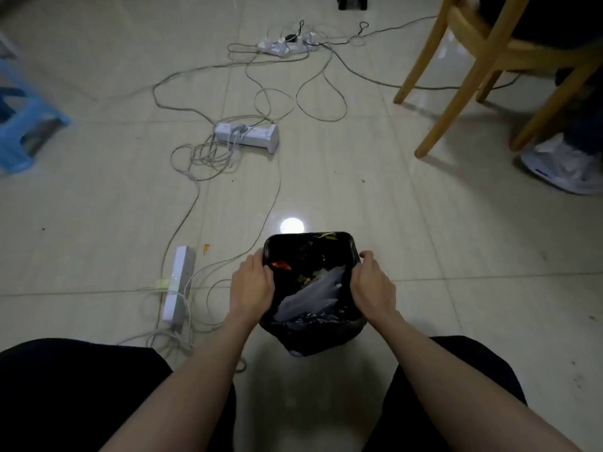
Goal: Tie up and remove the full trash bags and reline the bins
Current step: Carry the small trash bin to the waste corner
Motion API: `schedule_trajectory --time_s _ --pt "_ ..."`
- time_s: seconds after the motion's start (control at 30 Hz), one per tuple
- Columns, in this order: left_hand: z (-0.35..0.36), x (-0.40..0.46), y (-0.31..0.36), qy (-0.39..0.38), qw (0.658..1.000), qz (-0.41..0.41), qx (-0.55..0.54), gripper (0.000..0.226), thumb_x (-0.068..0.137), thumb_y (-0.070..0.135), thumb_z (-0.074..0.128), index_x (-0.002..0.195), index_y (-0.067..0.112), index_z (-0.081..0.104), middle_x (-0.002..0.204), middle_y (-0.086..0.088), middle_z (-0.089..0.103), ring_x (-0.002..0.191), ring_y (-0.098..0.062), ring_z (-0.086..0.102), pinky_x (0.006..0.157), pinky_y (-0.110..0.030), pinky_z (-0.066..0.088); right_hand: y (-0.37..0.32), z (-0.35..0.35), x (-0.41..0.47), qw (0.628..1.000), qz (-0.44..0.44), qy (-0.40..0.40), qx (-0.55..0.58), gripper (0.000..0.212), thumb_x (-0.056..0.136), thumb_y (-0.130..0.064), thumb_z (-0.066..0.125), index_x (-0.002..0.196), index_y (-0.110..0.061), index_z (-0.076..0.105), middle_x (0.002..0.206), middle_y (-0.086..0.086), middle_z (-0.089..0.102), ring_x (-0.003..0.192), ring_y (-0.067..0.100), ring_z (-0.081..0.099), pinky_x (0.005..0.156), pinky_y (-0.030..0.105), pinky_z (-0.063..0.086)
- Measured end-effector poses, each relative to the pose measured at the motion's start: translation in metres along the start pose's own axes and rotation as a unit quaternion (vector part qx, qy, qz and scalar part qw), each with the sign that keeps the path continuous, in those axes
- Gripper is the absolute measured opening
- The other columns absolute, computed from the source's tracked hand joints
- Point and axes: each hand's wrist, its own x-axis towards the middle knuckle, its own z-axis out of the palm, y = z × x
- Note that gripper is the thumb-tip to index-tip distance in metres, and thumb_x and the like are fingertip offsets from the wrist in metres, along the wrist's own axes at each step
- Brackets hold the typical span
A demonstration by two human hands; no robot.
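Dark-clothed knees point(75, 386) fill the lower corners, and two bare forearms reach forward between them to a small bin point(301, 349) standing on the tiled floor point(424, 243). Its black trash bag point(313, 327) is folded over the rim and sits full: a grey plastic wrapper point(310, 296), a red scrap point(281, 265) just inside the left hand, and yellow bits at the far edge.

On the bin's left side, the left hand point(251, 288) curls its fingers over the rim and grips the bag's edge. Opposite it, the right hand point(372, 285) does the same on the right side, thumb up near the far corner, fingers closed on the liner. Both hands hold the bag while it is still seated in the bin.

Just left of the left hand lies a white power strip point(178, 283) with grey cables point(192, 203) trailing from it. Farther ahead of the hands sits a second power strip point(248, 136) amid a tangle of cord, and well beyond that a third point(284, 45) with plugs in it. Ahead and to the right of the right hand stand the legs of a wooden chair point(463, 89), with a white shoe point(564, 168) beside them. Far to the left is a blue plastic stool point(23, 125). A bright reflection of light point(292, 226) shows on the floor just past the bin.
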Motion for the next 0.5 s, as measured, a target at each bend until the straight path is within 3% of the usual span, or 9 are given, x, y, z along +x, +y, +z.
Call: schedule_trajectory --time_s 0.1,0.23,0.33,0.5 --pt "0.006 -0.015 0.000 -0.001 1.000 -0.005 -0.010 0.038 0.097 0.016 0.039 0.134 0.012 0.045 0.109 -0.009 0.060 0.094 -0.027 0.056 0.080 -0.040 0.047 0.006 0.008 -0.009 1.000 0.007 0.007 0.024 0.016 0.101 -0.030 0.030 0.108 -0.019 0.039 0.100 0.010 0.067 0.078 0.035 0.061 0.061 0.038 0.039" --pt "0.012 -0.026 0.004 -0.022 0.994 -0.056 -0.088 0.048 0.094 0.015 0.039 0.141 0.022 0.036 0.110 -0.005 0.060 0.086 -0.027 0.059 0.073 -0.039 0.050 0.009 0.021 -0.022 0.999 0.012 -0.015 0.033 0.017 0.097 -0.025 0.035 0.114 -0.021 0.036 0.097 0.009 0.065 0.067 0.029 0.053 0.058 0.037 0.039" --pt "0.017 -0.024 0.006 -0.031 0.994 -0.068 -0.085 0.048 0.093 0.013 0.038 0.140 0.022 0.033 0.096 -0.008 0.061 0.073 -0.027 0.057 0.064 -0.036 0.046 0.010 0.023 -0.019 0.998 0.016 -0.026 0.046 0.015 0.096 -0.021 0.035 0.111 -0.020 0.037 0.098 0.009 0.062 0.068 0.028 0.052 0.059 0.038 0.040" --pt "0.017 -0.013 0.004 -0.038 0.993 -0.057 -0.094 0.048 0.091 0.008 0.037 0.137 0.021 0.035 0.087 -0.008 0.060 0.069 -0.027 0.055 0.059 -0.033 0.040 0.004 0.019 -0.013 0.998 0.018 -0.038 0.038 0.009 0.096 -0.015 0.034 0.105 -0.015 0.036 0.097 0.013 0.061 0.072 0.034 0.054 0.060 0.040 0.041"
